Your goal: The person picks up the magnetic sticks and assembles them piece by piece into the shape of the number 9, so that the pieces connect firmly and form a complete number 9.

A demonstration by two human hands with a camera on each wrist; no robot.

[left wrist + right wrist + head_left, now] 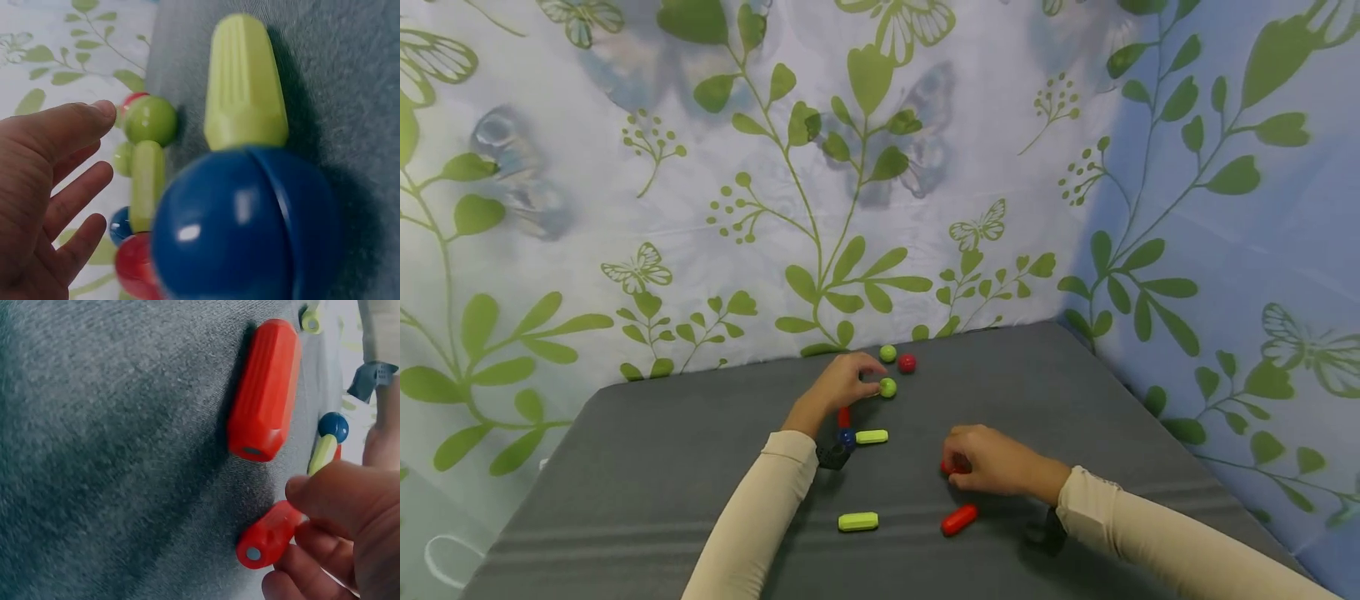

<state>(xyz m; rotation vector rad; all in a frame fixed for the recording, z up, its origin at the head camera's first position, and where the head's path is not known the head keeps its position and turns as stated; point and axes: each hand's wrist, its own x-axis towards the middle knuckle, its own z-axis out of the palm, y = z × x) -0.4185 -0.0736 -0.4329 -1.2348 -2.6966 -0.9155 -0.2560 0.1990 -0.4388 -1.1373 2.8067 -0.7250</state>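
Observation:
My left hand [842, 382] reaches to the back of the table, thumb and fingers apart, beside a shiny green ball [887, 387]. In the left wrist view its fingers [81, 190] are spread and hold nothing, the thumb tip close by the green ball [150, 122]. Under the left wrist a blue ball [847, 437] joins a yellow-green stick [872, 437] and a red stick [844, 417]. My right hand [996, 461] pinches a short red stick [269, 537] between thumb and fingers, low over the cloth; a grey disc shows on its end. A second red stick [959, 520] lies nearer me.
Another green ball [888, 353] and a red ball [907, 363] sit by the back edge of the grey table [700, 467]. A loose yellow-green stick [858, 522] lies at the front. Patterned cloth [820, 167] hangs behind and at the right.

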